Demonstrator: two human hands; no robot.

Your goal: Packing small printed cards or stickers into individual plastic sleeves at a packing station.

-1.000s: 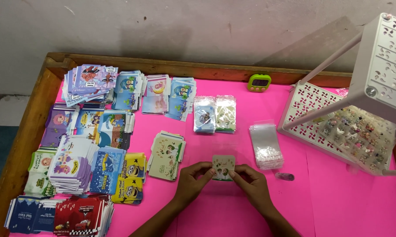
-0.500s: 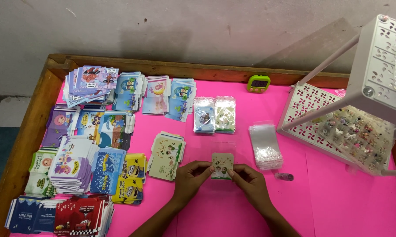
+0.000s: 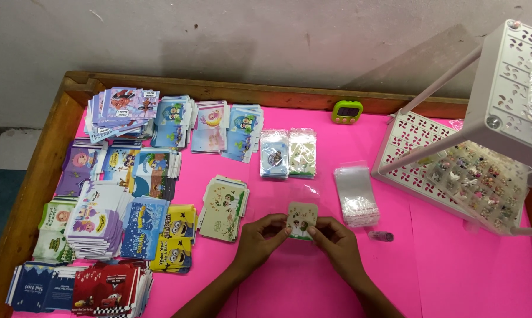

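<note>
Above the pink desk (image 3: 313,282), the left hand (image 3: 260,238) and right hand (image 3: 336,244) pinch 1 small beige card (image 3: 302,218) between their fingers, beside a stack of clear sleeves (image 3: 355,194).

Looks like a small home packing setup, not a real shop. A wooden-edged table (image 3: 54,147) with pink paper over it sits against a scuffed bare wall (image 3: 248,41), tiled floor at the left. It's loaded with stacks of cartoon cards (image 3: 119,194), a pile of clear plastic sleeves (image 3: 354,194), a white plastic rack (image 3: 454,171) of tiny trinkets and a green timer (image 3: 347,111).
</note>
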